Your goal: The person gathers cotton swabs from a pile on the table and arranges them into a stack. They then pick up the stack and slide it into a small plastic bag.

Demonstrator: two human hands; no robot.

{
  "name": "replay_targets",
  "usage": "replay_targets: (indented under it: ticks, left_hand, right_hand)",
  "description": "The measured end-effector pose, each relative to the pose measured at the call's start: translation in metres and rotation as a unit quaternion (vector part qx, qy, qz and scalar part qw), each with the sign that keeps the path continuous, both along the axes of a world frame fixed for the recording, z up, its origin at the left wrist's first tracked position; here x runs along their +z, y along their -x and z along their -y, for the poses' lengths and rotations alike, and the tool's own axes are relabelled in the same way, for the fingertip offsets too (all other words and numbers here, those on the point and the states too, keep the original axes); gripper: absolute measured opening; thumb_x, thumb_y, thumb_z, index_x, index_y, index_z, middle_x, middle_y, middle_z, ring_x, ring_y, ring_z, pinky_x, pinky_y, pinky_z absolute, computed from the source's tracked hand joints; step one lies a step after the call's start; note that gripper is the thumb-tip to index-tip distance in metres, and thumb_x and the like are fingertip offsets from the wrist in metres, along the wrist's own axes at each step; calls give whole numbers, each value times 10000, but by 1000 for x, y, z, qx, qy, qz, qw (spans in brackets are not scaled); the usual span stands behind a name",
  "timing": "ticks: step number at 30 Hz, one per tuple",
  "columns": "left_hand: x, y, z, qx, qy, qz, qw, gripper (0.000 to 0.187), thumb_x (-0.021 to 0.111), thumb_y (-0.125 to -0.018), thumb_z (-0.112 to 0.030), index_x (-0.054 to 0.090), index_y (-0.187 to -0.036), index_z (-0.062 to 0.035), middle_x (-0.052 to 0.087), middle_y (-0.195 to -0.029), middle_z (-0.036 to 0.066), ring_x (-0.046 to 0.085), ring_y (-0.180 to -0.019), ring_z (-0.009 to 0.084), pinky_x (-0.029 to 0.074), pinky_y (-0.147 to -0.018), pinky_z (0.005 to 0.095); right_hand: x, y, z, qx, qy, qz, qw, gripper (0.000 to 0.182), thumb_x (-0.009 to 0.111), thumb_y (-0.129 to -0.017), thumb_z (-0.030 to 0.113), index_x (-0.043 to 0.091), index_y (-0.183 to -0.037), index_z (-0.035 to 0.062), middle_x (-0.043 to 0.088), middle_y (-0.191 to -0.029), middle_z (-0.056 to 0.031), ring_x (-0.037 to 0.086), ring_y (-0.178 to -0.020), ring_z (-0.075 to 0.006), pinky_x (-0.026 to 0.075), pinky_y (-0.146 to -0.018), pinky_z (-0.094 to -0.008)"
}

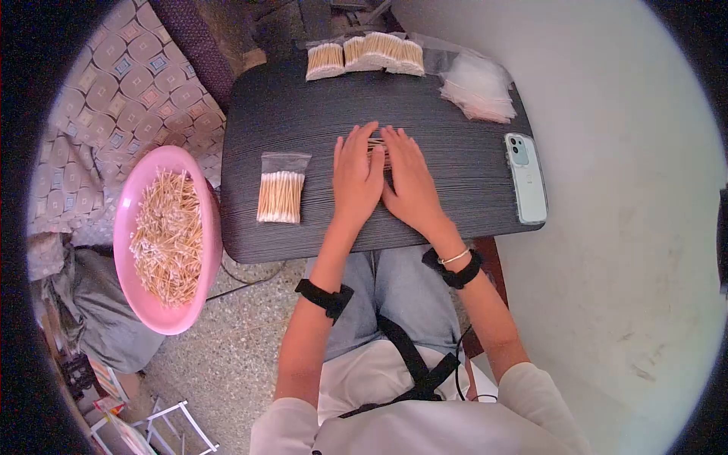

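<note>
My left hand (355,178) and my right hand (413,178) lie side by side over the middle of the dark table. Between their palms and fingers sits a bundle of cotton swabs (377,142), its wooden sticks lying crosswise. Both hands press on this bundle from its two sides, and most of it is hidden beneath them. To the left of my left hand, a clear zip bag filled with cotton swabs (280,197) lies flat on the table.
Several filled swab bags (379,53) line the table's far edge. A stack of clear plastic bags (479,85) lies at the far right, with a phone (525,178) by the right edge. Left of the table (273,106) is a pink tub (127,250) of loose swabs. A wall (622,227) stands to the right.
</note>
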State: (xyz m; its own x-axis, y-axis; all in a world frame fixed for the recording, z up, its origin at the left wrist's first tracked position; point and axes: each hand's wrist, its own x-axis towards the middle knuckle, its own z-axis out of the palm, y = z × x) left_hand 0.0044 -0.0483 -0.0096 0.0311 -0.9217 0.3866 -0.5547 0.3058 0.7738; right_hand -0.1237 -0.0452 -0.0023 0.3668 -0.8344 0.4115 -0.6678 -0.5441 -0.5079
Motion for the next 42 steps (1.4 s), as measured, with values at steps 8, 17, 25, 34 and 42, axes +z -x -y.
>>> replay_targets:
  ticks: [8, 17, 25, 34, 42]
  left_hand:
    - [8, -17, -7, -70, 21, -6, 997, 419, 546, -933, -106, 506, -1346, -41, 527, -1368, 160, 489, -1271, 352, 346, -1110, 438]
    - [12, -27, -16, -104, 34, 77, 991, 387, 647, -880, -118, 586, -1254, -41, 578, -1276, 151, 510, -1229, 341, 396, -1053, 414]
    - [14, -25, -1, -116, 50, 69, 990, 269, 665, -856, -116, 652, -1113, -37, 615, -1061, 109, 545, -1022, 306, 443, -906, 395]
    - [13, -25, 9, -116, 49, 77, 989, 269, 664, -863, -152, 655, -1107, -38, 613, -1000, 108, 553, -962, 303, 450, -863, 398]
    - [16, -31, 10, -140, 19, 72, 987, 270, 672, -870, -193, 672, -1112, -73, 648, -1031, 98, 578, -993, 288, 454, -867, 380]
  right_hand:
    - [5, 16, 3, 47, -23, 38, 998, 514, 586, -872, 104, 473, -1361, -8, 481, -1421, -181, 388, -1361, -379, 286, -1149, -484]
    - [6, 25, 4, 17, 13, 44, 999, 287, 614, -890, 148, 649, -1166, 77, 598, -1196, -106, 517, -1181, -318, 394, -1031, -449]
    - [6, 30, 16, 11, 13, 43, 999, 193, 642, -877, 206, 682, -1014, 76, 606, -1005, -85, 547, -995, -297, 423, -903, -423]
    - [5, 22, 18, -25, 11, 45, 999, 168, 593, -906, 183, 647, -1017, 69, 589, -963, -108, 533, -939, -317, 419, -843, -439]
    - [0, 24, 19, -47, 6, 75, 996, 170, 594, -911, 193, 672, -1007, 76, 592, -997, -99, 525, -992, -310, 411, -891, -424]
